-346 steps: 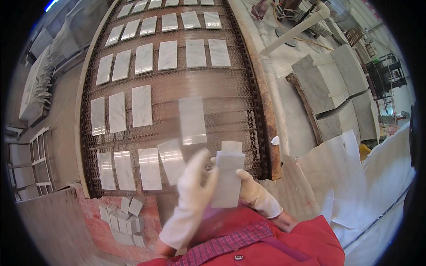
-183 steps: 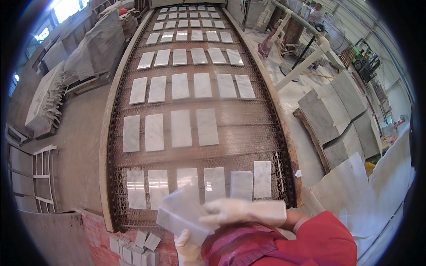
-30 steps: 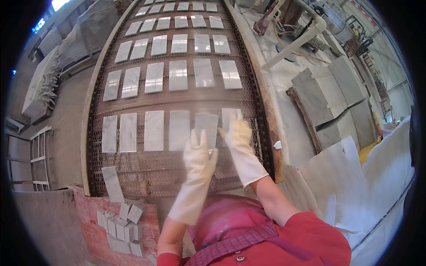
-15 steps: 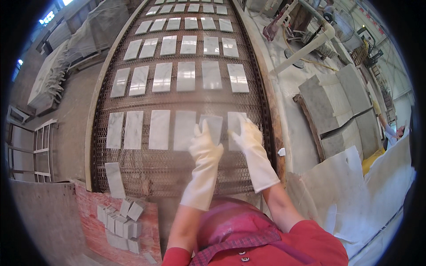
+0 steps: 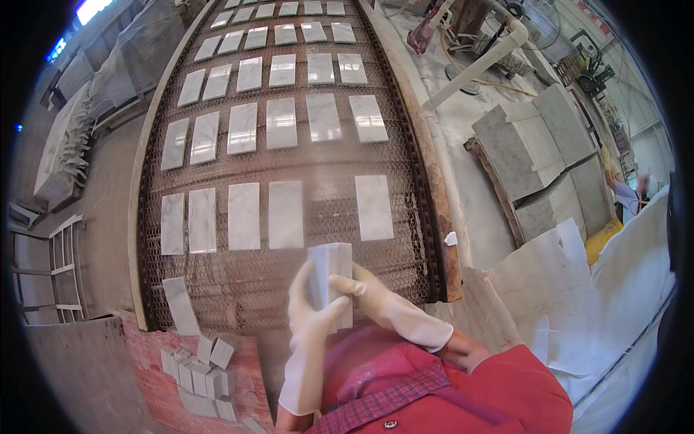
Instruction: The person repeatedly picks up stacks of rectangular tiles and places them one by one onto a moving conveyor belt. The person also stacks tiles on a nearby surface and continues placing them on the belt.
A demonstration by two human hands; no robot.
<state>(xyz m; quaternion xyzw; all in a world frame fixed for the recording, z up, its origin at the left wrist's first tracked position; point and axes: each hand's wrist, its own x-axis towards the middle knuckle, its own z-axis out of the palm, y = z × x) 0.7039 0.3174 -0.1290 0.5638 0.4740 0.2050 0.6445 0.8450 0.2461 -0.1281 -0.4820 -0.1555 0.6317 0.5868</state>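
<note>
Both my hands wear cream rubber gloves and hold a stack of white-grey marble tiles (image 5: 322, 265) upright in front of my body, at the near end of a mesh conveyor (image 5: 329, 155). Several tile edges show side by side in it. My left hand (image 5: 309, 309) wraps its left side, thumb across the near face. The right hand (image 5: 367, 291) grips it from the right, with some fingers hidden behind. Beyond lies the nearest row of flat marble tiles (image 5: 286, 215), with a gap before the rightmost tile (image 5: 373, 207).
More rows of glossy tiles (image 5: 281, 123) lie farther up the belt. A red board (image 5: 242, 362) at lower left bears small stone blocks (image 5: 199, 376); one tile (image 5: 181, 307) leans across the conveyor's near left corner. Large slabs (image 5: 517, 155) stand at right, and a person (image 5: 631, 195) is beyond.
My hands have drawn back from the near row toward my body and closed around the tiles. The row's fifth tile has left its place, and the view has shifted a little.
</note>
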